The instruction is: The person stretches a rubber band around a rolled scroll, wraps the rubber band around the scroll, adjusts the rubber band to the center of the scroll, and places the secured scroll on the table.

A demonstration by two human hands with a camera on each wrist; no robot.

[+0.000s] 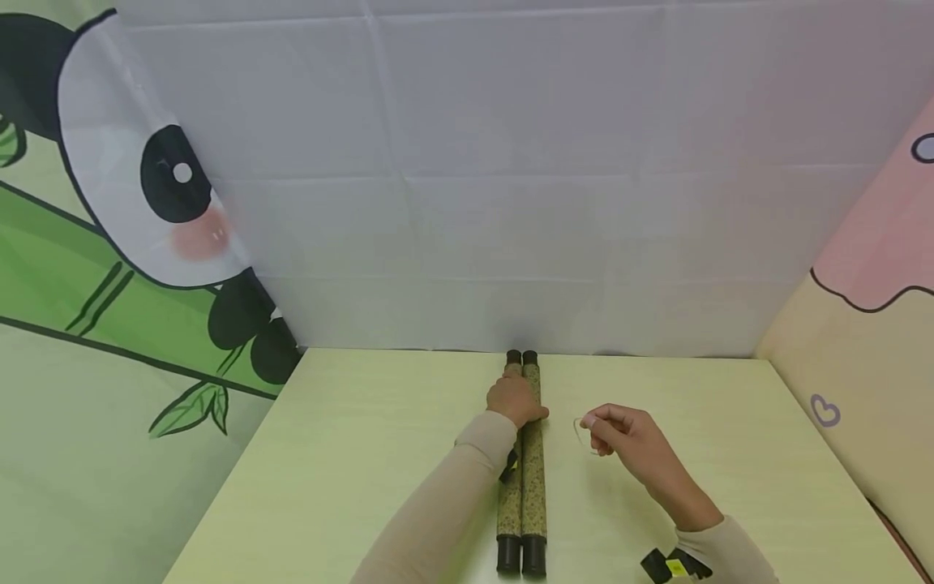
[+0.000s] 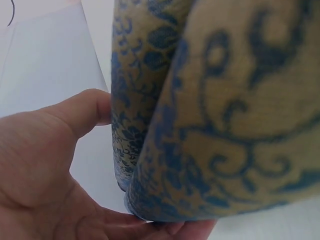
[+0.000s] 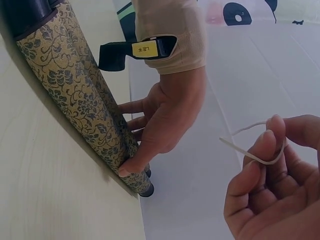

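A scroll (image 1: 535,478) lies lengthwise on the table as two parallel rolls side by side, covered in gold brocade with dark blue flowers and capped in black. My left hand (image 1: 513,400) reaches across the rolls near their far end and grips them, its thumb on the right roll and its fingers round the other side. Close up in the left wrist view, the brocade (image 2: 225,150) fills much of the picture between thumb and fingers. To the right, my right hand (image 1: 635,444) is raised above the table, pinching a thin whitish tie (image 3: 242,151) bent into a loop.
The pale table (image 1: 365,438) meets a white cloth backdrop (image 1: 467,203) right behind the scroll's far end. A panda print (image 1: 175,174) covers the left side and a pink and cream print (image 1: 876,243) the right. A black wrist strap (image 3: 115,57) sits on the left sleeve.
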